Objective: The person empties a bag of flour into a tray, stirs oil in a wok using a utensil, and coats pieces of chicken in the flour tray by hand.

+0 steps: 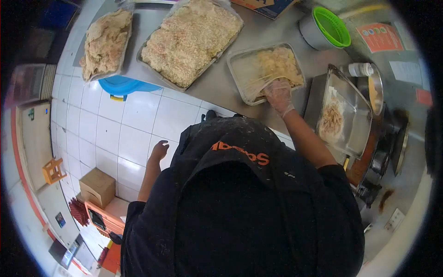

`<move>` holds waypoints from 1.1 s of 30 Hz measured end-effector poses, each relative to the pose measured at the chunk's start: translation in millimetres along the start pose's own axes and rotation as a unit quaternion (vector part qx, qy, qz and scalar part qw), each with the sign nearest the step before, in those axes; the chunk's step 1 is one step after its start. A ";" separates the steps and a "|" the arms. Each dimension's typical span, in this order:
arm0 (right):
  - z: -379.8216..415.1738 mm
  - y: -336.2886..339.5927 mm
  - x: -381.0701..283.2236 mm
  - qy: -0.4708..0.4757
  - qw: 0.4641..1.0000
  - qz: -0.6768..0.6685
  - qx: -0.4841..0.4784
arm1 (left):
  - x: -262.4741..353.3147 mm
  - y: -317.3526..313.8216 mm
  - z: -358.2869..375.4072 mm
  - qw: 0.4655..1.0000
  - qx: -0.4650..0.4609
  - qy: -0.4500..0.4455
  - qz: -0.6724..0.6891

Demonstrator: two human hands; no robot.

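Note:
My right hand (278,95), in a clear plastic glove, reaches over the near edge of a shallow metal tray (238,61). Its fingers curl down among pale yellowish food pieces (278,63) heaped on the tray's right side; what they hold is hidden. The left part of the tray carries a thin whitish film or liquid. My left hand (160,150), which looks bare, hangs low at my side above the tiled floor. Its fingers are loosely bent and apart, with nothing in them.
A large tray of flour-coated pieces (191,41) and a smaller coated heap (107,42) stand to the left. At right are a deep metal bin (358,124) with whitish powder and a grey bucket (312,33) with a green basket (333,27). A blue tub (121,86) sits below the counter.

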State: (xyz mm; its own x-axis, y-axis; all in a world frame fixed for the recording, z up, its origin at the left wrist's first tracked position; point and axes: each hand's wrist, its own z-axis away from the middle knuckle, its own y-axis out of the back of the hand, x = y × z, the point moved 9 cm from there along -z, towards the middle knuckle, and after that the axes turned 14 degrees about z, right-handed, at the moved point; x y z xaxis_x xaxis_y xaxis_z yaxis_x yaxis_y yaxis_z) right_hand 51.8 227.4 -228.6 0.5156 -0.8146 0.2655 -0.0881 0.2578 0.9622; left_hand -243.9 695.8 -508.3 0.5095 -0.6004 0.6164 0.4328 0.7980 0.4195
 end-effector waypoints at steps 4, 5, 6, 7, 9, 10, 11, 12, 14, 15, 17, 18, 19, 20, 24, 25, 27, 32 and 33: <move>-2.7 -8.7 -11.4 0.084 0.991 0.087 -0.053 | 38.6 13.9 15.1 0.999 0.029 0.030 0.016; -6.1 -6.2 -11.9 0.101 0.989 0.082 -0.066 | 31.9 1.8 5.4 0.993 -0.020 -0.102 -0.058; -5.7 -8.8 -7.5 0.069 0.993 0.055 -0.084 | -70.8 -20.5 -46.3 1.000 -0.024 0.002 0.001; -6.8 -13.3 -3.0 0.042 0.994 0.025 -0.095 | -1.4 1.6 -1.5 0.991 -0.025 0.133 -0.003; -10.8 -48.6 -2.3 0.012 0.997 0.033 -0.063 | -19.5 1.3 -12.9 0.994 -0.010 0.107 -0.027; -11.9 -56.5 -4.2 0.003 0.999 0.043 -0.026 | -30.3 7.0 -17.7 0.995 0.015 0.092 -0.035; -11.0 -38.6 -5.0 -0.002 0.999 0.041 -0.024 | -21.2 8.1 -14.9 0.997 0.004 0.074 -0.033; -6.0 0.8 -1.6 -0.039 0.994 0.036 0.092 | -15.0 12.8 -13.6 0.997 0.006 0.073 -0.036; 1.0 30.9 2.5 -0.073 0.975 0.028 0.208 | 18.8 2.8 -7.8 0.990 -0.077 -0.047 -0.107; -6.0 6.3 -2.1 -0.041 0.993 0.040 0.099 | 23.0 9.4 -5.7 0.998 -0.050 0.003 -0.048; -6.7 -12.1 -8.5 -0.004 0.999 0.048 -0.010 | 50.6 20.0 3.2 0.998 -0.029 0.055 -0.023; -5.9 -3.0 -10.5 0.007 0.997 0.059 -0.049 | 49.1 26.1 7.7 0.994 -0.008 0.105 0.003; -5.7 3.3 -13.6 0.021 0.994 0.070 -0.086 | 38.1 26.4 5.9 0.994 -0.001 0.112 0.006; -6.1 10.1 -15.5 0.032 0.994 0.067 -0.080 | 59.3 18.0 0.6 0.985 -0.014 -0.119 -0.123; -1.4 1.5 -12.9 0.056 0.990 0.022 -0.129 | 96.9 29.6 35.6 0.993 0.008 0.090 0.079; -1.4 -3.7 -8.5 0.020 0.987 -0.037 -0.153 | 110.4 34.2 40.9 0.996 0.007 0.073 0.052; -5.5 25.1 -22.9 0.083 0.996 -0.040 -0.014 | 67.7 24.8 25.0 0.997 0.002 -0.074 -0.015; -20.3 3.3 -46.8 0.065 0.994 -0.077 0.043 | 64.2 23.6 38.3 0.985 0.016 0.170 0.031; -22.5 -4.1 -45.4 0.043 0.996 -0.069 0.026 | 63.6 23.0 35.3 0.985 0.017 0.170 0.035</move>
State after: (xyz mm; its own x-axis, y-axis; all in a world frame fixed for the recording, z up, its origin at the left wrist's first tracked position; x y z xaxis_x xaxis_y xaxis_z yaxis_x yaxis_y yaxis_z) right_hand 47.9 275.0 -246.0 0.5974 -0.7920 0.1258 -0.0541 0.1167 0.9917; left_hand -227.8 677.8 -435.9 0.7589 -0.5226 0.3886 0.3653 0.8356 0.4103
